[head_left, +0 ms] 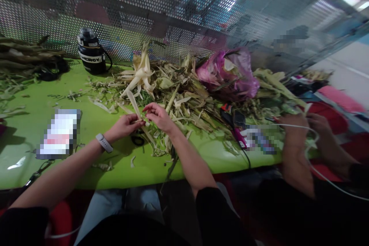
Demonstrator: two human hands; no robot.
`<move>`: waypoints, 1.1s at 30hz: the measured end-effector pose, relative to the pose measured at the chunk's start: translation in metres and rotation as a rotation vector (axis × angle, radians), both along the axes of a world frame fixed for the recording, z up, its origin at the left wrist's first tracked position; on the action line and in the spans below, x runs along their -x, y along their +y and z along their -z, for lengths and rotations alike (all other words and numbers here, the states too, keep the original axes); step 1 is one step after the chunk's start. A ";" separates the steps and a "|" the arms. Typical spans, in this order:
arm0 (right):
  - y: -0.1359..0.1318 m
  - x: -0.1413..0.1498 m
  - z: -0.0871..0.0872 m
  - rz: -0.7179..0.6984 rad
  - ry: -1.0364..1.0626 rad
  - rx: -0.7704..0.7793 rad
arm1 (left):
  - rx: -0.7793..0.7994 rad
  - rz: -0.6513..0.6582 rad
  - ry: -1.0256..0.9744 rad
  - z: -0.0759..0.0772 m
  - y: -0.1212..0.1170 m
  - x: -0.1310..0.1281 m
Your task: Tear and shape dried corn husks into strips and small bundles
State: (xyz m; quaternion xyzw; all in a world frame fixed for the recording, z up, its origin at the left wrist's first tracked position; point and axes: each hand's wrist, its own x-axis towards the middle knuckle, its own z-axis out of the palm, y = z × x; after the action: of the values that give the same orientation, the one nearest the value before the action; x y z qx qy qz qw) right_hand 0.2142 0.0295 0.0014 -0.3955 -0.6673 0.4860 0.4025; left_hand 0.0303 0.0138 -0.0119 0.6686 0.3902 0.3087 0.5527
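My left hand (129, 123) is closed, pinching a pale strip of corn husk (133, 103) that stands up above the fingertips. Close beside it, my right hand (160, 118) has its fingers bent and apart near the strip's lower part; whether they touch it I cannot tell. Just beyond the hands rises a husk piece tied or folded into a figure-like shape (142, 71). A large heap of dry husks and leaves (187, 94) spreads behind and to the right. Torn scraps (157, 148) lie under and around my hands.
The green table (121, 173) carries a phone (59, 132) on the left and a black jug (91, 54) at the back. A pink plastic bag (230, 75) and scissors (227, 115) lie right. Another person's hands (296, 127) work at far right. A perforated metal panel (173, 11) borders the back.
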 end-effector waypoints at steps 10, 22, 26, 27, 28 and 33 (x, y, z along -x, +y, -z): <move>-0.006 -0.005 -0.006 -0.034 -0.132 0.043 | 0.116 -0.058 -0.253 -0.002 -0.001 0.004; -0.003 -0.005 -0.005 -0.064 -0.049 0.164 | -0.121 -0.137 -0.092 -0.010 0.005 0.007; -0.004 -0.001 0.001 -0.120 -0.060 0.243 | -0.133 -0.143 -0.146 -0.014 0.003 0.005; -0.004 0.000 0.001 -0.124 -0.057 0.263 | -0.125 -0.138 -0.158 -0.016 0.002 0.005; -0.004 -0.001 0.000 -0.124 -0.048 0.282 | -0.113 -0.133 -0.172 -0.017 0.001 0.005; -0.001 -0.010 -0.006 -0.173 0.035 0.338 | -0.058 -0.129 -0.238 -0.026 -0.001 0.007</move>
State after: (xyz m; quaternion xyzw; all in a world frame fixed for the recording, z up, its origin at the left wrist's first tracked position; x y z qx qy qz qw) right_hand 0.2243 0.0284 0.0079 -0.3900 -0.6005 0.6310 0.2985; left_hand 0.0234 0.0127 0.0137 0.6164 0.3551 0.4319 0.5545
